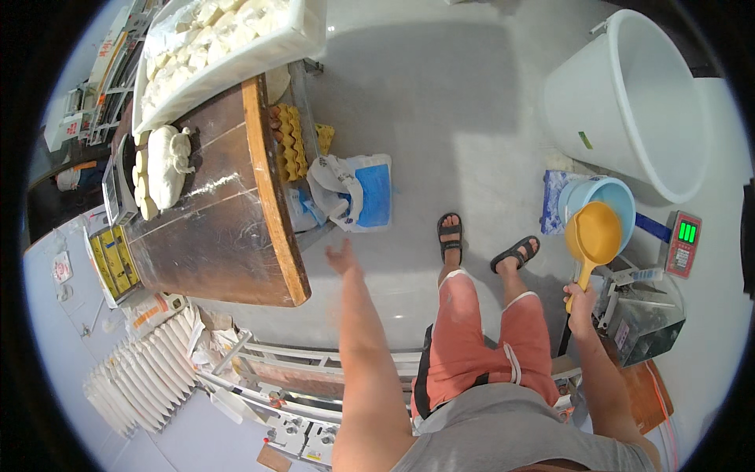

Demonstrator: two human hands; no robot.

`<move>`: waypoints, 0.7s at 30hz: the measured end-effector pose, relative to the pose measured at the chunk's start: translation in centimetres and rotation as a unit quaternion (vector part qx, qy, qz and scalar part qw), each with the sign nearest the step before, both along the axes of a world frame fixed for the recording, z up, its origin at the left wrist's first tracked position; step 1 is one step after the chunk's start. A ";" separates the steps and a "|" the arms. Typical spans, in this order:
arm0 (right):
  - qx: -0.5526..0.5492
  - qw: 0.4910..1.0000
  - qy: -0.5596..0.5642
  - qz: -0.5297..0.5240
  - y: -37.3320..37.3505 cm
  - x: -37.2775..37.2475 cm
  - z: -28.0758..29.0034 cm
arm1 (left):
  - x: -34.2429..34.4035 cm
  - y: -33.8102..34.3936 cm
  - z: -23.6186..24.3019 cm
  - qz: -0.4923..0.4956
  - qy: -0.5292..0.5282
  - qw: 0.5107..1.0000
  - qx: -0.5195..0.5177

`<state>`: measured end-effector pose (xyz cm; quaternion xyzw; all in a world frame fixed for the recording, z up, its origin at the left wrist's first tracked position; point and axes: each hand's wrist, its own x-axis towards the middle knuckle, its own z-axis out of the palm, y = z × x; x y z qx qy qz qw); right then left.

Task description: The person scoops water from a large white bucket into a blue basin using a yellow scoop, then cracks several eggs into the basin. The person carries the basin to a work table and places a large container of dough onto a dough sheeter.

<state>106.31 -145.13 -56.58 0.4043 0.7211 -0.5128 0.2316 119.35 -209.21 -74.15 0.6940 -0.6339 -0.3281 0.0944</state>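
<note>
My right hand (580, 299) grips the handle of an orange scoop (594, 234), held over a light blue bucket (612, 195) on the floor. My left hand (343, 257) hangs out in front of me with fingers apart and nothing in it, near the corner of a wooden worktable (267, 204). On that table lies a big lump of white dough (163, 161) with smaller pieces beside it.
A large white tub (629, 102) stands at the right. A scale with a green display (684, 242) sits by the bucket. A white tray of dough pieces (228, 39) rests on the table's far end. Egg cartons (289, 141) and bags (354, 193) lie under the table.
</note>
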 end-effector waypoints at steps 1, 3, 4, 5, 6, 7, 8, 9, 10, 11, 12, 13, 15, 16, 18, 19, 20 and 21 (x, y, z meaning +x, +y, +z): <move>0.012 1.000 0.008 -0.028 0.6 0.7 -0.5 | -1.9 3.1 -0.4 -0.043 -0.084 0.994 0.050; -0.016 0.997 0.026 -0.073 1.8 2.3 -1.0 | -3.0 7.5 0.4 -0.175 -0.164 0.967 0.083; -0.018 0.993 0.027 -0.110 1.6 2.1 -1.0 | -2.1 10.3 0.2 -0.261 -0.151 0.951 0.075; -0.030 0.991 0.023 -0.129 0.9 1.3 0.4 | -2.2 13.2 0.0 -0.282 -0.140 0.945 0.091; -0.041 0.989 0.029 -0.141 1.2 0.9 0.8 | -3.2 15.8 0.5 -0.308 -0.130 0.936 0.108; -0.020 0.986 0.011 -0.166 1.9 0.8 0.6 | -4.8 18.6 1.6 -0.340 -0.108 0.926 0.125; -0.044 0.981 0.028 -0.188 3.1 0.7 0.8 | -7.0 21.1 3.1 -0.371 -0.091 0.914 0.138; -0.053 0.974 0.063 -0.213 3.2 0.0 1.6 | -9.5 23.5 4.2 -0.391 -0.061 0.906 0.152; -0.030 0.977 0.030 -0.210 4.3 -0.5 2.0 | -12.2 25.6 5.2 -0.410 -0.034 0.897 0.164; -0.027 0.979 0.027 -0.201 5.3 -1.0 2.5 | -13.8 27.4 5.7 -0.417 -0.012 0.893 0.169; -0.025 0.972 0.026 -0.233 6.3 -1.4 2.6 | -16.0 28.5 5.5 -0.420 0.042 0.888 0.181; -0.024 0.964 0.023 -0.263 7.6 -1.9 2.5 | -18.8 30.4 5.4 -0.419 0.095 0.882 0.193; -0.019 0.950 0.042 -0.309 11.4 -0.8 1.0 | -26.9 36.4 11.2 -0.439 0.150 0.858 0.221; -0.023 0.949 0.046 -0.310 12.8 -0.6 0.3 | -30.7 38.5 12.2 -0.466 0.189 0.842 0.194; -0.021 0.947 0.055 -0.316 16.4 -0.4 -1.5 | -38.9 44.5 16.5 -0.488 0.216 0.824 0.188; -0.036 0.946 0.056 -0.318 18.0 -0.2 -2.7 | -43.1 47.8 19.0 -0.490 0.235 0.819 0.182; -0.036 0.951 0.053 -0.301 18.8 -0.8 -3.6 | -47.1 50.1 19.9 -0.483 0.241 0.825 0.169; -0.038 0.958 0.052 -0.278 19.0 -2.4 -4.0 | -51.7 50.9 18.8 -0.498 0.213 0.829 0.138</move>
